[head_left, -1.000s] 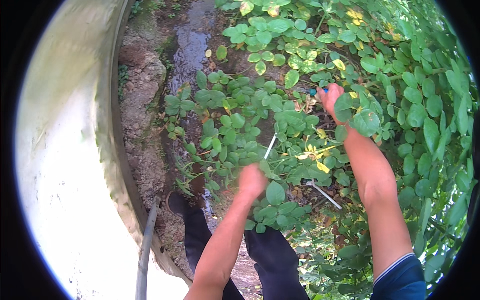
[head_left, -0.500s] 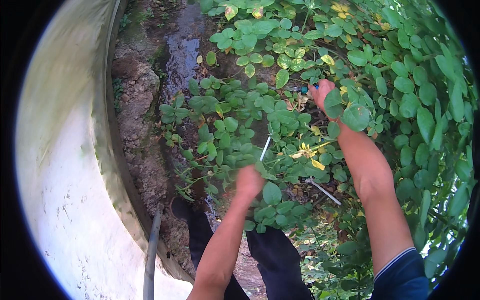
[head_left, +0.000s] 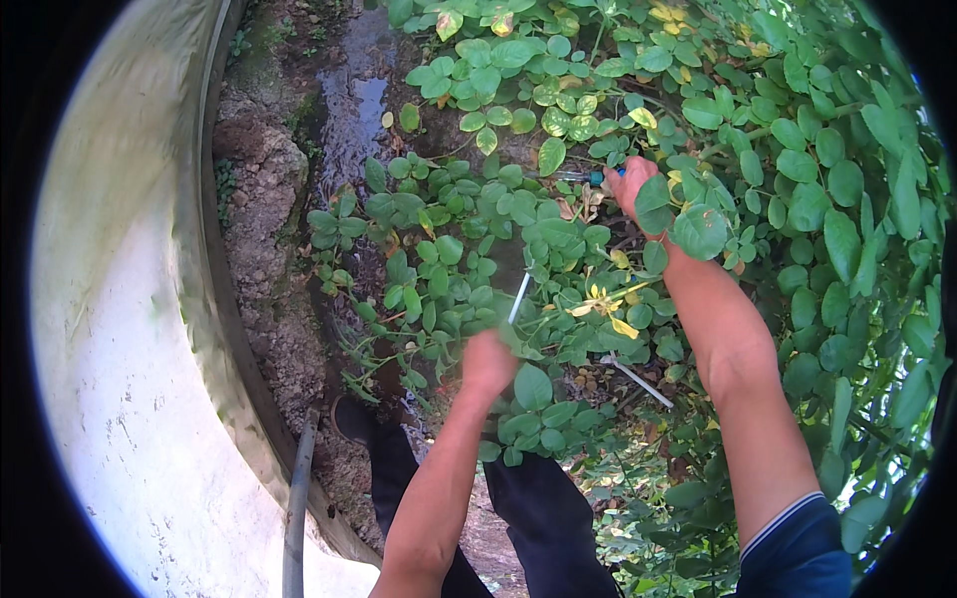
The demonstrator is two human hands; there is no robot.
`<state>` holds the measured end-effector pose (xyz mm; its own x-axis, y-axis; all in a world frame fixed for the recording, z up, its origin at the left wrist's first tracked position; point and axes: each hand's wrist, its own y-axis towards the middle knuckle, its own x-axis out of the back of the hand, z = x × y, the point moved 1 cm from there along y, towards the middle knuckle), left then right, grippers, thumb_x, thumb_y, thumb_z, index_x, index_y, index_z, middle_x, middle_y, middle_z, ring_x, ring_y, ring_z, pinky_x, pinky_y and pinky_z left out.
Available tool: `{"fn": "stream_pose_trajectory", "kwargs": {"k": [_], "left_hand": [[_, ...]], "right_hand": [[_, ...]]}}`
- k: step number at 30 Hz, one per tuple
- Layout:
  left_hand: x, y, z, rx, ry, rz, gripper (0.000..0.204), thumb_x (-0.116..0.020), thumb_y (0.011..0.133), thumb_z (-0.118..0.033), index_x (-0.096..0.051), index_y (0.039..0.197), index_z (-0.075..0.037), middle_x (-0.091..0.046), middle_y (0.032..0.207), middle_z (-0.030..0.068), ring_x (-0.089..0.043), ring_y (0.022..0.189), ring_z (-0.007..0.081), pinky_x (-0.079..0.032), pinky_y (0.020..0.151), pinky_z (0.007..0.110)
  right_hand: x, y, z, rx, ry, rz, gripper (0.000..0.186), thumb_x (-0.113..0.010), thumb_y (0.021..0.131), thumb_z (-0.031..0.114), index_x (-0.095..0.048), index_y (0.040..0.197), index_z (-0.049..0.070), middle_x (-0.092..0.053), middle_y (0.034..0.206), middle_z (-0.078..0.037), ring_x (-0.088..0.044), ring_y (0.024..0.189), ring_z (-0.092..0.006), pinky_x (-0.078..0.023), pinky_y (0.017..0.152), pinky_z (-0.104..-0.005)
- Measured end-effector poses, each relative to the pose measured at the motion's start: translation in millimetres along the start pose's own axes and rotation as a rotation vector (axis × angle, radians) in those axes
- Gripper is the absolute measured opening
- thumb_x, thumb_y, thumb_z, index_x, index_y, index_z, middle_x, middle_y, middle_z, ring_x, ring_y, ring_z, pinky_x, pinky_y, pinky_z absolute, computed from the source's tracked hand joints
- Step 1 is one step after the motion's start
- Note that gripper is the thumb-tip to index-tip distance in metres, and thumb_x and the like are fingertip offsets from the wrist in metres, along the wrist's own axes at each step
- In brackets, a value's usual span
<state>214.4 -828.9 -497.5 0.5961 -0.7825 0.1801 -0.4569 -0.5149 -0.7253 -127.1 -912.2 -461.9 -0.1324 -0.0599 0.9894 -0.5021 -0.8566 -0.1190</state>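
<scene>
In the head view, my right hand [head_left: 631,186] reaches into the leafy plants [head_left: 538,224], closed on a teal-and-blue handle [head_left: 598,178] with a slim, shiny part pointing left, partly hidden by leaves. My left hand [head_left: 485,359] is lower and more central, smeared by motion among the lower leaves; what it holds, if anything, is unclear. Just above it a white stick [head_left: 518,299] stands at a slant. Another pale stick [head_left: 640,382] lies among leaves below my right wrist. A few yellow leaves [head_left: 620,324] hang beside my right forearm.
A pale curved sheet wall [head_left: 120,329] fills the left side, with a grey pipe [head_left: 299,488] near it. A crumbly soil bank [head_left: 261,249] borders a wet channel [head_left: 354,100]. Dense foliage [head_left: 837,199] covers the right. My dark-clad legs [head_left: 533,518] are below.
The whole scene has shifted a little leftward in the view. My right hand sits slightly further left and higher in the picture, still on the handle. My left hand remains low and blurred.
</scene>
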Motion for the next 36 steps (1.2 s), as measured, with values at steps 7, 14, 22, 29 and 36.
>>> {"fn": "stream_pose_trajectory", "kwargs": {"k": [7,14,22,29,36], "left_hand": [[-1.9,1.0,2.8,-0.027,0.012,-0.017,0.017,-0.062,0.080,-0.014,-0.066,0.088,0.001,-0.063,0.083,0.0268,-0.062,0.082,0.0438,-0.050,0.070,0.045],[-1.2,-0.6,0.8,-0.030,0.003,-0.034,0.020,-0.062,0.084,-0.017,-0.065,0.087,0.003,-0.063,0.080,0.0272,-0.062,0.079,0.0438,-0.050,0.068,0.046],[2.0,-2.0,-4.3,-0.045,0.004,-0.025,0.020,-0.063,0.084,-0.016,-0.065,0.087,0.003,-0.063,0.080,0.0266,-0.062,0.079,0.0433,-0.050,0.068,0.045],[1.8,-0.5,-3.6,-0.032,0.014,-0.023,0.020,-0.062,0.084,-0.017,-0.065,0.087,0.003,-0.063,0.080,0.0266,-0.062,0.078,0.0439,-0.049,0.067,0.046],[2.4,-0.9,-2.8,-0.043,0.014,-0.023,0.019,-0.062,0.082,-0.015,-0.066,0.088,0.002,-0.063,0.081,0.0271,-0.063,0.080,0.0434,-0.050,0.069,0.046]], "right_hand": [[0.2,-0.7,0.1,0.027,0.007,-0.014,0.031,-0.073,0.077,0.022,-0.057,0.070,-0.003,-0.059,0.069,-0.025,-0.057,0.070,-0.0471,-0.045,0.060,-0.0512],[2.1,0.1,3.5,-0.009,0.013,0.004,0.032,-0.073,0.077,0.023,-0.058,0.070,-0.004,-0.059,0.069,-0.025,-0.058,0.070,-0.0469,-0.046,0.061,-0.0512],[-0.3,-1.1,-2.3,0.033,0.012,-0.021,0.029,-0.073,0.076,0.021,-0.059,0.072,-0.004,-0.061,0.070,-0.025,-0.059,0.071,-0.0463,-0.047,0.061,-0.0499],[-3.6,0.7,-4.6,0.026,-0.009,-0.019,0.031,-0.074,0.077,0.022,-0.057,0.069,-0.003,-0.059,0.067,-0.024,-0.059,0.068,-0.0456,-0.047,0.059,-0.0492],[-3.9,1.2,-6.5,0.037,-0.040,-0.013,0.031,-0.073,0.077,0.022,-0.057,0.070,-0.003,-0.059,0.067,-0.024,-0.058,0.068,-0.0455,-0.047,0.059,-0.0493]]}}
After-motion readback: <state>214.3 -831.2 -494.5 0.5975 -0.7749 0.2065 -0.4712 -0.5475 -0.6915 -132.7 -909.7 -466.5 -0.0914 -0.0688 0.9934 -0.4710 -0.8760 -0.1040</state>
